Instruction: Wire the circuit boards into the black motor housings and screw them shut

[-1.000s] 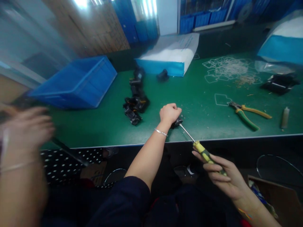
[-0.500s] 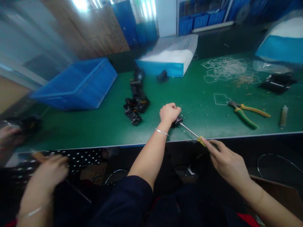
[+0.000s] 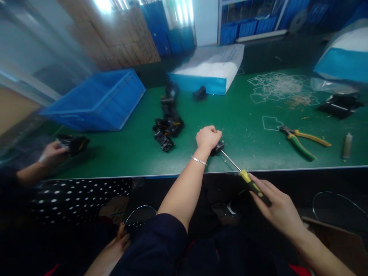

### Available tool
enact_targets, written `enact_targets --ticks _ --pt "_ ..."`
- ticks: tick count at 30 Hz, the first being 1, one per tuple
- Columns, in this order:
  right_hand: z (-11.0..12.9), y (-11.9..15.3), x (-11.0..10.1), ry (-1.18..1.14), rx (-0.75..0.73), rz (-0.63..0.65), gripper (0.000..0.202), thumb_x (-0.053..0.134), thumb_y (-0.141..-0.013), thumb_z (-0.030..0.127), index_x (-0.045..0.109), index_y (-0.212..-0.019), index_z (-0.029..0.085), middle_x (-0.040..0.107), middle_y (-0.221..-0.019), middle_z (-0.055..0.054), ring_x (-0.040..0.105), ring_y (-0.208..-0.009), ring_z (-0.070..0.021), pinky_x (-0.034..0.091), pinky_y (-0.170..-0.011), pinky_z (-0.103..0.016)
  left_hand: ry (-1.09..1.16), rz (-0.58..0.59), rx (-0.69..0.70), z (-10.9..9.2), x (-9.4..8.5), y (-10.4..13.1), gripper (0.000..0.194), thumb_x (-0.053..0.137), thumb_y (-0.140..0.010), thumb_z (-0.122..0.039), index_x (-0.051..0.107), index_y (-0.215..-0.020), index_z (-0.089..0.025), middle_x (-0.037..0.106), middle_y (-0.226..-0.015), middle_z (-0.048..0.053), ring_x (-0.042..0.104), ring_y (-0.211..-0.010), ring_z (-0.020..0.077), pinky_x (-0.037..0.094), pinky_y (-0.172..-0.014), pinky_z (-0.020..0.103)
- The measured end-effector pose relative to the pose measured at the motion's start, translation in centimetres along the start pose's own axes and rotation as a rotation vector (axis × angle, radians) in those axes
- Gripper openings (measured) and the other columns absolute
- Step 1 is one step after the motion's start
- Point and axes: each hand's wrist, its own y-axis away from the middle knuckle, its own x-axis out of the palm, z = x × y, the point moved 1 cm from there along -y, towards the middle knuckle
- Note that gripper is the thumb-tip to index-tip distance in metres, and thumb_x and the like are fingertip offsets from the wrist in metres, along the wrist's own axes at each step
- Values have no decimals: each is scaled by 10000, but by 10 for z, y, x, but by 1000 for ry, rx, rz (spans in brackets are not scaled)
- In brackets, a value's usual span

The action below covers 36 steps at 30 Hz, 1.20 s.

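Observation:
My left hand [image 3: 209, 138] is closed around a small black part [image 3: 219, 147] on the green tabletop, near its front edge. Most of that part is hidden under the hand. My right hand [image 3: 277, 201] holds a screwdriver [image 3: 246, 176] by its yellow and black handle, with the fingers stretched along it. The metal shaft runs up and left, and its tip meets the black part by my left hand. To the left of that hand lies a pile of black parts [image 3: 168, 126].
Pliers [image 3: 300, 140], a small tube [image 3: 347, 145], thin white frames [image 3: 280, 86] and a black piece [image 3: 340, 105] lie right. Behind are a blue-and-white bag [image 3: 201, 82] and a blue crate [image 3: 115, 111]. A co-worker's hand [image 3: 53, 153] holds a black part [image 3: 71, 145] at left.
My right-hand fingers have loosened and shifted, showing more of the screwdriver handle. My left hand stays on the part. The co-worker's hands have moved right, one with a black part over the table.

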Motion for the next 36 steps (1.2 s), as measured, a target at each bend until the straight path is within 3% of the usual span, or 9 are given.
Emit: enact_targets --ticks 2,4,8,12,17,20,25,30,36 --pt "-5 0 -3 416 -204 -111 472 501 -895 192 528 -1323 388 598 -1255 -51 636 -938 -213 503 -739 -307 -5 -8 -14 0 0 0 156 546 -729 -361 617 -655 -242 644 -701 6 582 -701 169 373 -616 247" --pt "-8 -2 -6 590 -254 -174 511 481 -903 179 473 -1364 400 576 -1297 -46 631 -989 -236 487 -825 -362 0 -6 -17 0 -1 0 172 543 -733 -371 612 -646 -240 641 -696 7 582 -694 170 373 -610 247" --pt "-10 -10 -10 327 -64 -71 605 485 -926 364 287 -1484 238 655 -1161 -93 635 -1023 -253 504 -864 -371 13 6 -5 0 -2 0 178 543 -737 -366 595 -630 -234 628 -673 6 586 -692 174 382 -610 245" --pt "-9 -13 -7 120 -25 98 456 256 -1001 336 425 -1407 214 692 -1053 -71 646 -986 -205 509 -874 -339 13 8 -7 0 -2 0 168 549 -738 -354 591 -630 -232 628 -676 7 600 -712 183 395 -622 247" --pt "-4 -5 -7 599 -370 -318 412 587 -871 245 560 -1282 243 666 -1025 -77 619 -934 -232 489 -879 -375 12 -16 -1 2 0 -1 174 545 -734 -369 584 -624 -241 623 -667 1 597 -695 186 382 -606 252" --pt "0 -1 -8 715 -546 -448 478 609 -835 123 561 -1279 295 663 -1000 -53 631 -931 -198 482 -870 -314 7 -27 2 2 1 -1 168 545 -730 -370 584 -622 -247 623 -664 -2 591 -686 183 371 -596 255" --pt "-1 -6 -6 688 -174 -281 522 567 -890 323 448 -1395 260 668 -1120 -77 676 -748 -187 467 -573 -258 -4 20 -8 2 0 -2 164 543 -743 -371 604 -654 -248 652 -716 4 596 -719 177 393 -628 252" --pt "-10 -6 -7 129 137 10 450 505 -894 506 592 -1237 228 710 -906 -43 666 -749 -197 513 -653 -275 -3 44 -10 2 -2 -2 178 537 -759 -380 614 -672 -244 660 -739 12 601 -739 177 409 -653 253" --pt "-9 0 -5 -220 359 80 564 472 -891 558 511 -1296 168 583 -666 2 527 -523 -133 440 -498 -252 -4 22 6 1 -1 -1 178 537 -755 -379 607 -669 -240 647 -718 12 594 -732 176 399 -646 252"
